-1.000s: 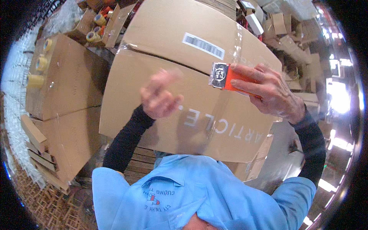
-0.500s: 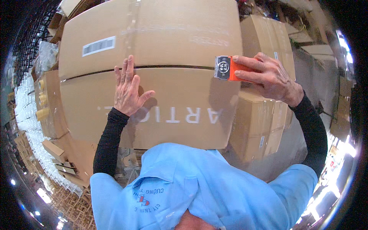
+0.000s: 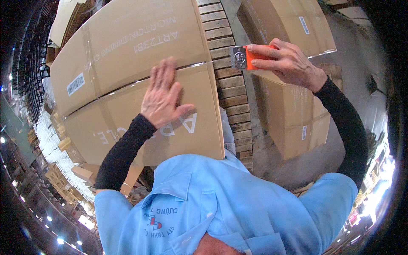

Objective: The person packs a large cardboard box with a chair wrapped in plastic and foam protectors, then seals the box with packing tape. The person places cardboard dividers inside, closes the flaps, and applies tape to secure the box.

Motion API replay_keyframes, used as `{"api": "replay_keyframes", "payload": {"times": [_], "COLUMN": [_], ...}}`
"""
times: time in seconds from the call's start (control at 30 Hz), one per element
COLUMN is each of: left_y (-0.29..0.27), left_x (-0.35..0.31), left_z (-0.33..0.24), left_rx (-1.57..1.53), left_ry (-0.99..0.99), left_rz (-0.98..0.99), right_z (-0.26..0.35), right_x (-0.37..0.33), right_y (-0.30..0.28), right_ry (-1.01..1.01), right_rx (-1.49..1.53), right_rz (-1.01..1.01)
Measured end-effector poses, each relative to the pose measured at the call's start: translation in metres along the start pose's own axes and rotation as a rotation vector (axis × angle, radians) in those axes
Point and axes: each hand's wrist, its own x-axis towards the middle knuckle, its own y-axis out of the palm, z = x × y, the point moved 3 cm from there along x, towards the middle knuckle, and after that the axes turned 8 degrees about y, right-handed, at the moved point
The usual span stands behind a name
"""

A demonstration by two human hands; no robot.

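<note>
A large brown cardboard carton [image 3: 127, 46] lies in front of me, with a dark seam running across its top between two flaps. My left hand [image 3: 163, 95] rests flat on the carton near that seam, its fingers stretched out and slightly blurred. Past the carton's right edge, my right hand [image 3: 289, 63] grips an orange tape dispenser [image 3: 250, 57] by its body. A metal plate with a toothed edge faces left on the dispenser. Its underside and any tape on it are hidden from view.
Slatted wooden boards [image 3: 233, 93] run along the carton's right side. Beyond them, another carton [image 3: 293, 110] stands on the grey floor, with a further carton [image 3: 289, 25] behind it. Plastic-wrapped goods and cardboard pieces crowd the left.
The view has shifted, so the carton sits farther left and tilted, exposing the slatted boards. My left hand has slid right over the carton. The dispenser is now beyond the carton's right edge.
</note>
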Motion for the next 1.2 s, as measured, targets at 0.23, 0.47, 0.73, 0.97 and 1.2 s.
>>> {"api": "replay_keyframes", "payload": {"times": [0.23,0.47,0.73,0.97,1.2], "left_y": [-0.001,0.03,0.044,-0.005,-0.031], "left_x": [0.103,0.172,0.165,0.064,0.152], "left_z": [-0.01,-0.027,-0.024,-0.025,0.025], "left_rx": [-0.018,0.256,0.085,-0.104,0.253], "left_ry": [0.521,0.652,0.695,0.125,0.217], "left_rz": [0.133,0.577,-0.173,-0.708,-0.234], "right_z": [0.005,-0.022,-0.057,-0.041,-0.098], "right_x": [0.013,0.033,0.138,0.22,0.096], "right_y": [0.042,0.109,-0.066,-0.002,-0.023], "right_ry": [0.04,0.021,0.129,-0.193,-0.108], "right_rx": [-0.029,-0.4,0.189,0.035,0.067], "right_rz": [0.111,0.465,-0.349,0.016,0.097]}}
